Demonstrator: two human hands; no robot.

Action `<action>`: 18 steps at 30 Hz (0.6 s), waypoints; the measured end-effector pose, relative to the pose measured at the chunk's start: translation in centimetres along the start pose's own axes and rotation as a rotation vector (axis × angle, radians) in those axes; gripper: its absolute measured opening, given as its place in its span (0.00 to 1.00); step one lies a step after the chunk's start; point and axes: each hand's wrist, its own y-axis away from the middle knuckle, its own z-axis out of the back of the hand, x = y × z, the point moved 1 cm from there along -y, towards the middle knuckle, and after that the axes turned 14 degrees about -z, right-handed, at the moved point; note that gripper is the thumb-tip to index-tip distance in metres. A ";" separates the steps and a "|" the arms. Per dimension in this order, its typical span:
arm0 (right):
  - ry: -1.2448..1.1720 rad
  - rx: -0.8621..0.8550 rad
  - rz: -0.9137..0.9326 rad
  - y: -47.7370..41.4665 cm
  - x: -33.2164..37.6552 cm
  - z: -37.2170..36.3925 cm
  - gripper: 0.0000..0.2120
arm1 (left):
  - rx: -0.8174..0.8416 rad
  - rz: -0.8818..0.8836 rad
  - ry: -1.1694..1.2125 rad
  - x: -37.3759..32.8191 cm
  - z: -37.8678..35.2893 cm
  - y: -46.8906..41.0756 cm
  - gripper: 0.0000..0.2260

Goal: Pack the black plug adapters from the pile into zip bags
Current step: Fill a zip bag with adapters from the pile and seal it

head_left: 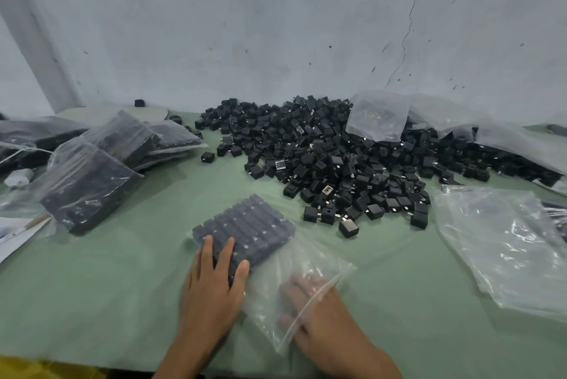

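We rest straight left hand (211,283) fingers on the adapter block (248,225), judged stiff; right hand (316,314) fingers lie flat behind the slippery zip bag (306,262); grip block edges.

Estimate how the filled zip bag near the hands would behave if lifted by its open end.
Probably floppy: the zip bag is thin, wrinkled film; the right hand shows through it. The adapter block inside is separate pieces in rows, so it would likely sag and slide toward the mouth. Packed densely, probably heavy for its size.
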 end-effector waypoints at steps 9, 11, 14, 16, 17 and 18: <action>-0.270 -0.450 -0.408 -1.7 -7.7 7.6 0.08 | -0.053 -0.008 0.014 -0.4 -0.2 -0.5 0.28; -0.158 -0.303 -0.494 -5.4 -9.0 7.4 0.12 | -0.124 0.001 0.103 -0.5 0.4 -0.4 0.24; -0.062 -0.061 -0.551 -8.5 -10.2 5.4 0.15 | -0.341 -0.007 0.254 -1.1 2.1 0.2 0.19; -0.092 -0.115 -0.555 -8.8 -10.7 4.6 0.10 | -0.434 -0.073 0.257 -1.8 2.9 1.4 0.17; -0.123 -0.171 -0.564 -8.5 -11.0 4.4 0.09 | -0.442 -0.115 0.266 -2.4 3.0 2.2 0.16; -0.149 -0.220 -0.576 -8.1 -11.3 4.3 0.08 | -0.431 -0.159 0.285 -3.0 3.0 3.0 0.15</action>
